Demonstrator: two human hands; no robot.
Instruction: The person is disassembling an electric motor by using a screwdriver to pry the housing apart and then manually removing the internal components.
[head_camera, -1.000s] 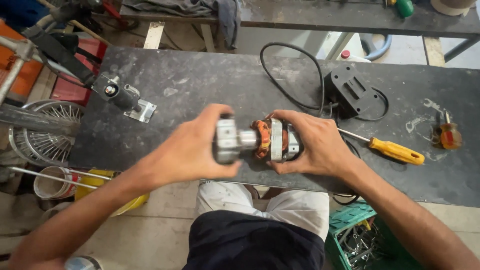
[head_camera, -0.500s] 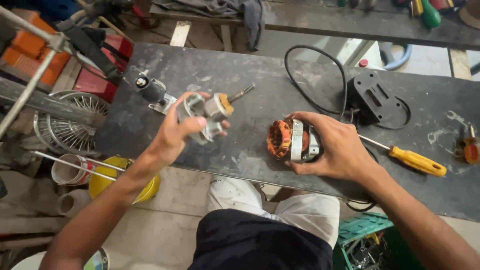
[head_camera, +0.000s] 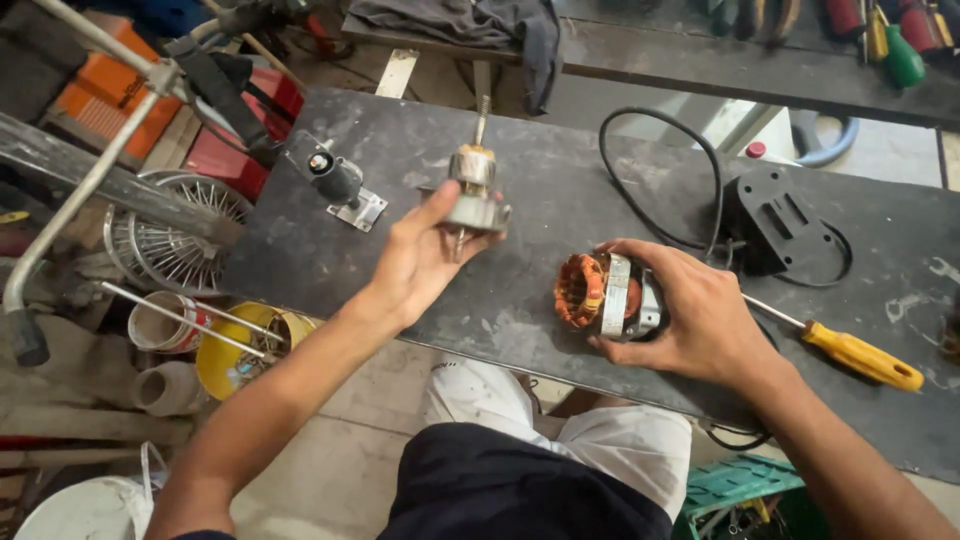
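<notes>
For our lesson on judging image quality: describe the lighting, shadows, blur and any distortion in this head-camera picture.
Head view: soft, even daylight, no harsh glare; faint shadows lie under the right hand and stator on the dark bench. The rotor in the left hand looks slightly soft, the yellow-handled screwdriver sharper. Wide-angle lens bends edges and stretches the forearms.

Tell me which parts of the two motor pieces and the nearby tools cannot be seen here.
Head view:
- Stator: far side hidden by the right hand.
- Rotor: underside hidden by the left hand.
- Screwdriver: tip hidden behind the right hand.
- Black cable: its end is hidden.
</notes>
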